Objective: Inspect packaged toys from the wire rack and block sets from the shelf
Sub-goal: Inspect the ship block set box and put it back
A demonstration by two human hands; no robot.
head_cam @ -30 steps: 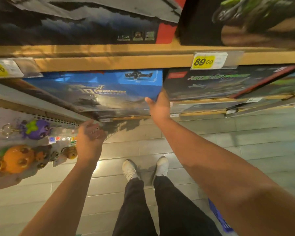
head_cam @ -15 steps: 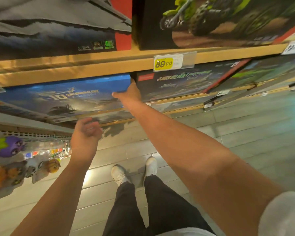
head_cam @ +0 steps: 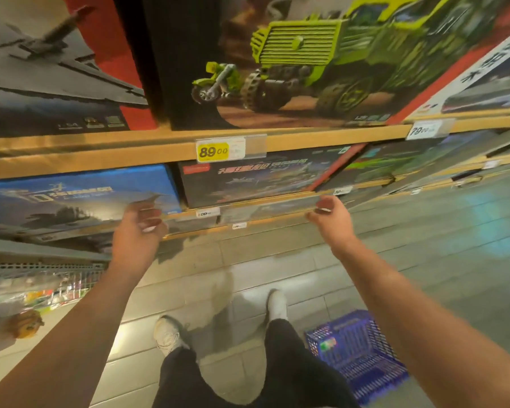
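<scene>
left hand [head_cam: 139, 228] open by blue box [head_cam: 80, 198] | right hand [head_cam: 329, 216] curled, empty | grip dark box [head_cam: 256, 178] both sides, slide out level

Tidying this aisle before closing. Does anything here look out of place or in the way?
A blue shopping basket sits on the floor beside the person's right foot, which could trip someone. The boxes on the shelf look orderly.
</scene>
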